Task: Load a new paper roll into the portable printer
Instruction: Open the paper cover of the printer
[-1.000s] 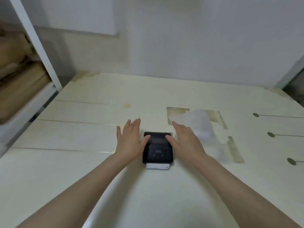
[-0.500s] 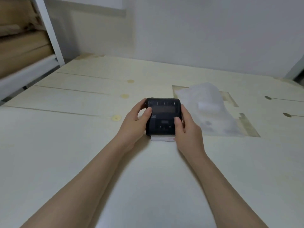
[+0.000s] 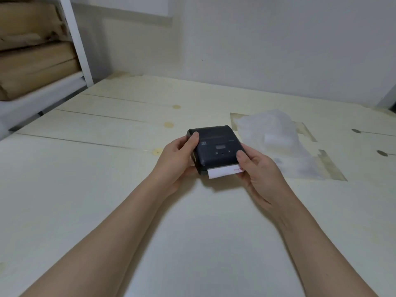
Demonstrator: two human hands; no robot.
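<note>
A small black portable printer is held a little above the table, tilted toward me. My left hand grips its left side with the thumb on top. Its right side is gripped by my right hand, thumb on the front corner. A strip of white paper with a red mark sticks out of the front slot. A white paper roll lies inside a clear plastic bag just right of the printer.
The pale wooden table stretches wide around the hands. A white shelf post and stacked brown cardboard stand at the far left. A white wall runs behind. Tape patches lie under the bag.
Both hands went from lying flat beside the printer to gripping its sides, and the printer has been lifted off the table and tilted toward me.
</note>
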